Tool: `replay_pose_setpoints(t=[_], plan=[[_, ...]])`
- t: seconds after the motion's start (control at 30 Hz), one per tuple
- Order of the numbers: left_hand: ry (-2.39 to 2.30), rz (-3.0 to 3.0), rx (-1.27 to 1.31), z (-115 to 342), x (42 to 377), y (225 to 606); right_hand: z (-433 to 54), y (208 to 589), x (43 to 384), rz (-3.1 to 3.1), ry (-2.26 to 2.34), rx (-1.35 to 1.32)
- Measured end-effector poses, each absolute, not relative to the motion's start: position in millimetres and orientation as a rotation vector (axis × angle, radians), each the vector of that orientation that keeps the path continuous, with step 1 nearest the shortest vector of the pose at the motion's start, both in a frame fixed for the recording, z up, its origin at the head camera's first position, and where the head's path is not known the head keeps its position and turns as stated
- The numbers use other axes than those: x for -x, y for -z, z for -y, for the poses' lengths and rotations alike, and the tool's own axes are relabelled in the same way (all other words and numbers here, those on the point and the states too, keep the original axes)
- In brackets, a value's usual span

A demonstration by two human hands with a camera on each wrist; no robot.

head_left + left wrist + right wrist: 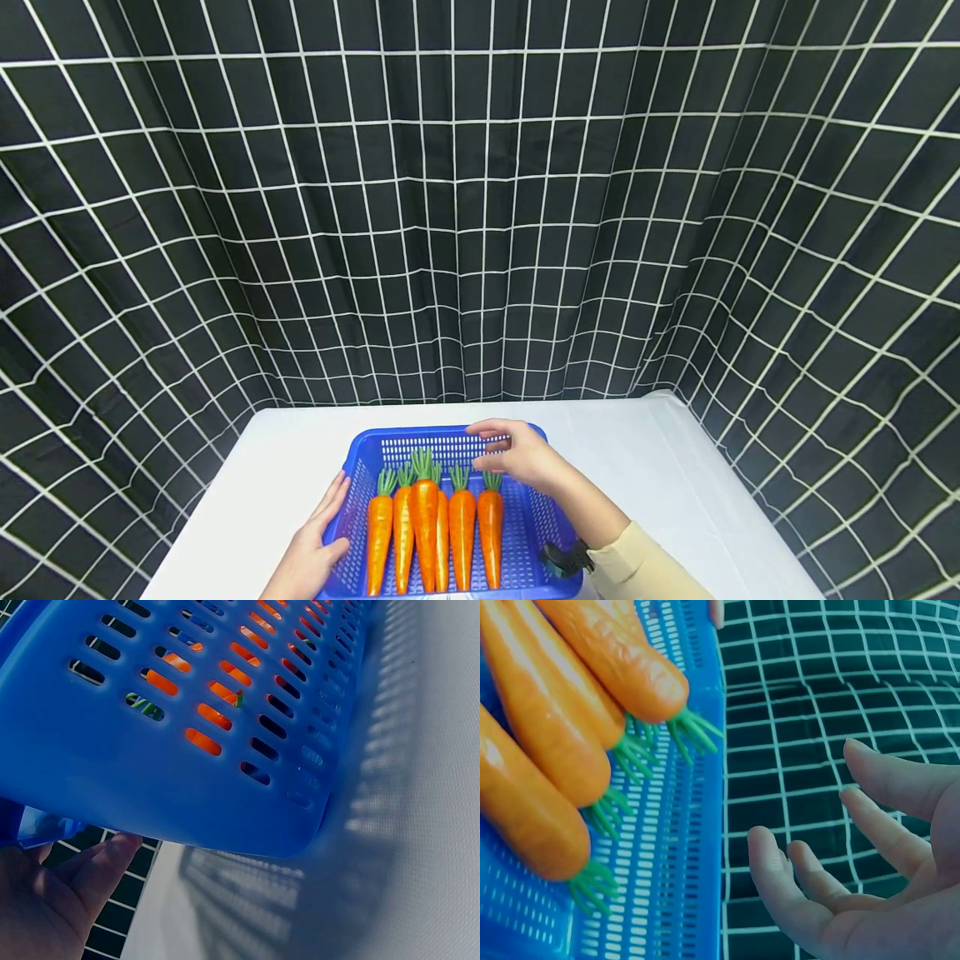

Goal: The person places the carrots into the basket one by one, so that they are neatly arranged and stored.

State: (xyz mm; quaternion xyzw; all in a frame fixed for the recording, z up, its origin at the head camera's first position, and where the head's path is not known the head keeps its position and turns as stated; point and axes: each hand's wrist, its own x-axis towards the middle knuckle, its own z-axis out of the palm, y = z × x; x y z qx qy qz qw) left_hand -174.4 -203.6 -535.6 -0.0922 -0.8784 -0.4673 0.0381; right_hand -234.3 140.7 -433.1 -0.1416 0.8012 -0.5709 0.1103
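Several orange carrots [423, 533] with green stem tops lie side by side in a blue perforated plastic basket [525, 593]. One carrot in the middle lies on its neighbours, tops pointing to the far side. My left hand [307, 542] rests at the basket's left rim, fingers straight along it and thumb spread apart. The left wrist view shows the basket's slotted outer wall [150, 776], with fingers [105, 870] touching under its rim. Over the far right part of the basket hovers my right hand [517, 454], fingers spread and loosely bent, holding nothing, close above the rightmost carrot's stems.
The basket stands on a white-covered table [637, 450]. Dark curtains [480, 208] with a white grid hang behind and on both sides. A dark device [562, 560] is strapped to my right wrist, beside a beige sleeve [637, 558].
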Motion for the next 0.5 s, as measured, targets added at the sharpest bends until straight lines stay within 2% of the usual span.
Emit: replay_pose_setpoints(t=[0.5], plan=[[1.367,2.724,0.279,203,174,535,-181,434,228,-2.457,1.693,0.27]])
